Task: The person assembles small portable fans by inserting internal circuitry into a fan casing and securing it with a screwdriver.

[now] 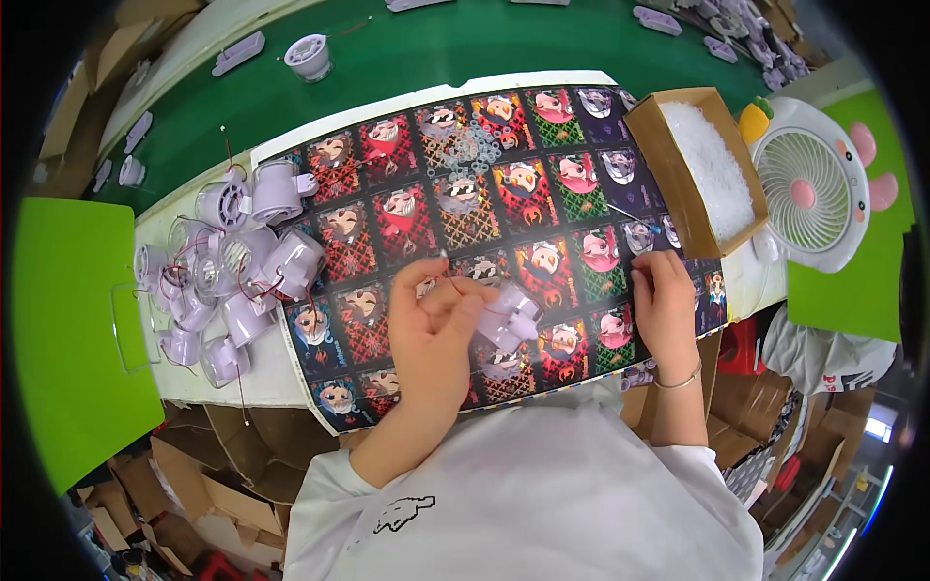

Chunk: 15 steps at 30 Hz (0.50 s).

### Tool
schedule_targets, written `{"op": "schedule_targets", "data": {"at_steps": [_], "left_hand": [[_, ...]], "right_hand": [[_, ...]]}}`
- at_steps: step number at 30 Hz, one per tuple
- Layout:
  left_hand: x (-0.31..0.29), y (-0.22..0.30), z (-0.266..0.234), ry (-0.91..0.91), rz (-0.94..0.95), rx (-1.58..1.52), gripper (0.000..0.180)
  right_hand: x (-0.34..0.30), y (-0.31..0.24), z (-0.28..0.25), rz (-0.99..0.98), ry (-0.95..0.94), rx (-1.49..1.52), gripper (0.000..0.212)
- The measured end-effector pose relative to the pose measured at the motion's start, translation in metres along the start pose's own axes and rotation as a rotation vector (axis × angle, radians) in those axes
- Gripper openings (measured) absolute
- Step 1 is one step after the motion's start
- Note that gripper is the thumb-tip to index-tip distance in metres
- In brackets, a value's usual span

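My left hand [436, 324] is closed in a pinch on a thin red wire [455, 285] with a small white plug at its end. The wire runs to a lilac plastic housing [508, 320] that lies against my fingertips, over a sheet printed with cartoon cards [399, 215]. To the right, my right hand [666, 305] rests loosely bent on the sheet, with nothing visible in it. Just beyond its fingers lies a thin screwdriver [635, 219]. Small clear rings [467, 147] are heaped on the far part of the sheet.
Several lilac housings with wires [237, 261] are piled at the left. A carton of white, translucent small pieces [712, 165] stands at the right beside a white fan [812, 184]. Beyond runs a green belt [417, 48] carrying lilac parts. Open cardboard boxes [208, 484] sit below the table.
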<state>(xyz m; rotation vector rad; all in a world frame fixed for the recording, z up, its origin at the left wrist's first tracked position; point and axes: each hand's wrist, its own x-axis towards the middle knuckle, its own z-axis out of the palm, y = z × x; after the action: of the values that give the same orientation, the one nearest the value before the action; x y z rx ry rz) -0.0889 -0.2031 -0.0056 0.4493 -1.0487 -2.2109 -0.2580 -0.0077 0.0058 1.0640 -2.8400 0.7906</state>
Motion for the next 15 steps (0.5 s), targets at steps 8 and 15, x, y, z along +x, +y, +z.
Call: {"op": "schedule_targets", "data": {"at_steps": [8,15], "left_hand": [[0.0,0.027,0.024,-0.334,0.438,0.72,0.014],[0.017,0.025,0.025,-0.478,0.729,0.882,0.026]], "right_hand": [[0.012,-0.096,-0.033,-0.108,-0.178,1.042,0.016],[0.012,-0.112,-0.036,0.064,-0.357,1.197,0.015]]}}
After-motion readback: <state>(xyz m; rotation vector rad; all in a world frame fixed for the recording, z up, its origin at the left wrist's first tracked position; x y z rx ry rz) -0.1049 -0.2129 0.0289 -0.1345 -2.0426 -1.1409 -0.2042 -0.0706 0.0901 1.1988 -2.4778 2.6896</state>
